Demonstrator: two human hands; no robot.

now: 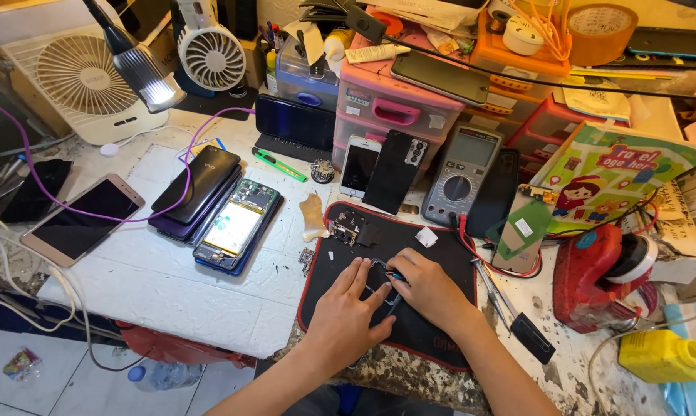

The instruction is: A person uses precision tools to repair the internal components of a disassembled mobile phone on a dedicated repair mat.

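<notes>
The workbench [171, 285] has a white, worn, stained top. A lit gooseneck lamp [149, 77] stands at 10 o'clock, shining onto the bench. Two white fans [78, 77] sit at 10 and 11 o'clock. Stacked pink and orange plastic drawers [398, 108] occupy 12 to 1 o'clock. Pale floor tiles [24, 362] show at 8 o'clock.

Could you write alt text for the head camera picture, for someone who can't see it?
Seen from above, a person's left hand and right hand press on a small dark part on a black work mat. Opened phones, a multimeter, fans and pink drawers crowd the worn white bench.
</notes>
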